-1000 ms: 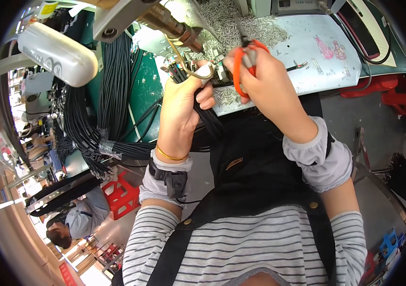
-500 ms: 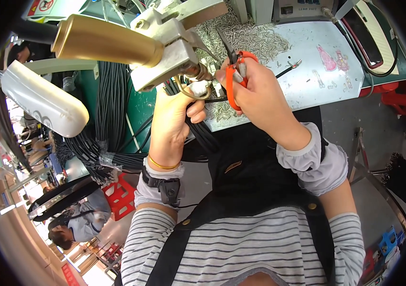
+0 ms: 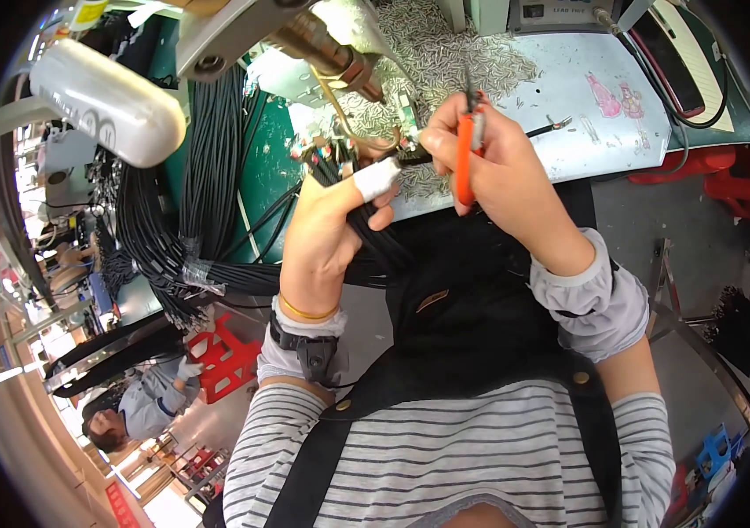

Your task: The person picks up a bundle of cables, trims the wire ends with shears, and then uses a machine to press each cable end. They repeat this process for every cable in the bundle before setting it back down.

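Observation:
My left hand [image 3: 326, 216], its thumb wrapped in white tape, is closed around a bundle of black cables [image 3: 381, 246] whose stripped, coloured wire ends [image 3: 309, 151] stick out above the fingers. My right hand [image 3: 502, 158] grips orange-handled scissors [image 3: 465, 158], the dark blade pointing away from me. Its thumb and forefinger also pinch near a black cable end [image 3: 414, 159] lying between both hands. Close by is a small green piece [image 3: 407, 113], too small to identify. Above my left thumb hangs a soldering tip [image 3: 370, 88], with a thin curved brass tube [image 3: 337, 106] beside it.
Small silvery cut pieces [image 3: 445, 53] cover the work surface behind my hands. A white sheet [image 3: 586, 88] with pink stickers lies right, bearing a loose cable [image 3: 551, 128]. Black cable bundles [image 3: 208, 176] hang left. A white rounded fixture [image 3: 111, 101] juts in; a co-worker [image 3: 142, 405] sits farther left.
The soldering head and white fixture sit higher in the picture, the tip now apart from my hands. My right hand has moved slightly right, and the scissors have turned more upright.

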Demonstrator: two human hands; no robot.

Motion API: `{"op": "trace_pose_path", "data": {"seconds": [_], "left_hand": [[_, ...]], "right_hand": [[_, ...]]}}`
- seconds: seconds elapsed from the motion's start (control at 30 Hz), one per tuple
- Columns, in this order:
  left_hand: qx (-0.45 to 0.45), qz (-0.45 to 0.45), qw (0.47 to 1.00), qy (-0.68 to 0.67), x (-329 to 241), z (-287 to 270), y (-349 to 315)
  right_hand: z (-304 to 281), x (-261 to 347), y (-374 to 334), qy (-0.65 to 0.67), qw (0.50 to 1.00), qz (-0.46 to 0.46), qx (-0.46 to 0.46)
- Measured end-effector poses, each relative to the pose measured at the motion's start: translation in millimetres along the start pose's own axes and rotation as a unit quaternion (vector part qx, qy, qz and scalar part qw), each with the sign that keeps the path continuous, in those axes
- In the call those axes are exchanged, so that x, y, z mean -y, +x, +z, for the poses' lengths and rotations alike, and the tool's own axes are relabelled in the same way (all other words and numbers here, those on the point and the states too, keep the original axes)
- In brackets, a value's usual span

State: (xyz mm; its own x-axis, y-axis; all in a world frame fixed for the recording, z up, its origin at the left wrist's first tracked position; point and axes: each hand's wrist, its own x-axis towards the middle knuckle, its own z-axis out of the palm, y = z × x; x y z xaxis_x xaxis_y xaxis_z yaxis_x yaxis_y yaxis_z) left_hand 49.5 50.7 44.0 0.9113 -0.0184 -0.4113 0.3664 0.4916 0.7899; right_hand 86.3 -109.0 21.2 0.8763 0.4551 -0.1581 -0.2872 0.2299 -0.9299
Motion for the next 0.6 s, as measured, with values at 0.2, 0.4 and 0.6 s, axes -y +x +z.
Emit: {"op": "trace_pose_path", "data": {"seconds": [0.2, 0.4, 0.6], "left_hand": [[-0.063, 0.096, 0.992, 0.062, 17.8, -1.6, -33.9], [-0.01, 0.078, 0.982, 0.173, 32.4, 4.0, -51.5], [0.006, 0.054, 0.989, 0.138, 34.8, -2.2, -52.3]], "right_hand": [[2.7, 12.5, -25.2, -0.02, 0.996, -0.079, 0.035], [13.3, 12.0, -33.1, -0.347, 0.885, -0.304, 0.068], [13.3, 6.8, -34.4, -0.178, 0.976, -0.126, 0.017]]}}
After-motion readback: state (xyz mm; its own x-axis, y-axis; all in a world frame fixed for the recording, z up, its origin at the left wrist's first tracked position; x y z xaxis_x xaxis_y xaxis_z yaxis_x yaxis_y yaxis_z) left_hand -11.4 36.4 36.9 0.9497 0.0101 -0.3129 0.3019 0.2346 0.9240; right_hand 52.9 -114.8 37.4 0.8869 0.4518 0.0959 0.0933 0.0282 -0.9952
